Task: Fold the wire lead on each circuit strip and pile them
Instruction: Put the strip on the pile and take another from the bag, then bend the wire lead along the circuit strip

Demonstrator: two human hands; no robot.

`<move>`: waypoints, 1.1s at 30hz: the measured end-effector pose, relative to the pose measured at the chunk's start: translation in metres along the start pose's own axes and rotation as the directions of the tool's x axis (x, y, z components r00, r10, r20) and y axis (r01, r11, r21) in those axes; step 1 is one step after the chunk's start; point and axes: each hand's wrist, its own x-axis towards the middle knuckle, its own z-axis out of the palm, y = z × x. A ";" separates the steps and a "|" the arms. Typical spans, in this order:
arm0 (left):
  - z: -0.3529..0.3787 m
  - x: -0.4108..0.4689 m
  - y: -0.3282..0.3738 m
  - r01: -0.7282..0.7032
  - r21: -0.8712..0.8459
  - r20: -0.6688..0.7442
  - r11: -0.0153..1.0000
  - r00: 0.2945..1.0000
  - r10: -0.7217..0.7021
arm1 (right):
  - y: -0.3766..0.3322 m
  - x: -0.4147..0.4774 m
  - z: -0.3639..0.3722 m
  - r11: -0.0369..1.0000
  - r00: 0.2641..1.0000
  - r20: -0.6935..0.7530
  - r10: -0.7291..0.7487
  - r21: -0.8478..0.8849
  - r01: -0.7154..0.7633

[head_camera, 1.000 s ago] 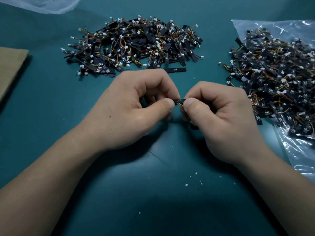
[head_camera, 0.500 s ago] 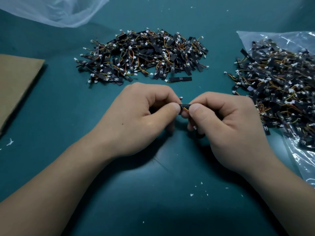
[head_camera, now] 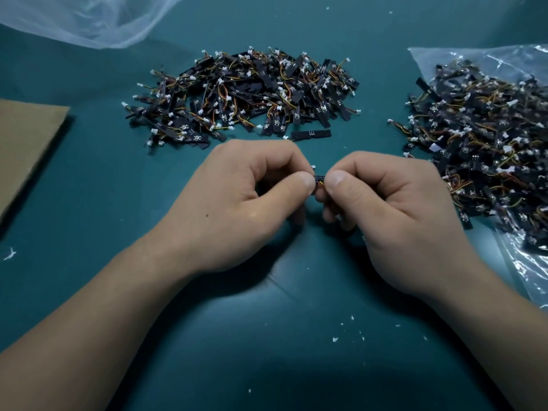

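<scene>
A small black circuit strip (head_camera: 319, 177) with thin coloured wires is pinched between both hands over the teal table; only a short piece shows between the thumbs, with a white connector tip just above. My left hand (head_camera: 243, 200) pinches its left end between thumb and forefinger. My right hand (head_camera: 394, 203) pinches the right end the same way. A heap of black strips with folded leads (head_camera: 246, 96) lies beyond the hands. To the right, a second mass of strips (head_camera: 486, 143) rests on a clear plastic bag (head_camera: 527, 268).
A brown cardboard sheet (head_camera: 26, 143) lies at the left edge. A crumpled clear plastic bag (head_camera: 89, 19) sits at the far left. One loose strip (head_camera: 310, 134) lies just in front of the heap. White crumbs dot the teal table (head_camera: 296, 336) near me.
The view has tilted so piles and hands sit lower in frame. Both hands keep pinching the same strip, thumbs close together; the white connector now shows above the thumbs.
</scene>
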 end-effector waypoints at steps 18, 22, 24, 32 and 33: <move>0.001 0.002 -0.001 -0.007 0.023 -0.054 1.000 0.999 0.009 | 0.002 0.000 0.000 1.000 1.000 0.014 -0.005 0.013 0.005; 0.001 0.001 0.000 -0.013 0.008 -0.042 1.000 0.999 0.014 | 0.001 -0.001 0.001 1.000 1.000 -0.013 -0.009 -0.016 0.009; 0.001 0.002 -0.001 -0.018 0.015 -0.050 1.000 0.999 0.019 | 0.001 -0.001 0.001 0.999 1.000 -0.025 -0.017 -0.037 0.016; 0.001 0.002 -0.003 -0.004 0.034 -0.087 0.999 0.996 0.007 | 0.001 -0.001 0.002 1.000 1.000 0.012 -0.006 -0.017 0.006; 0.001 0.002 -0.002 -0.005 0.032 -0.090 0.999 0.996 0.008 | 0.001 -0.001 0.002 1.000 1.000 0.015 -0.009 -0.021 0.009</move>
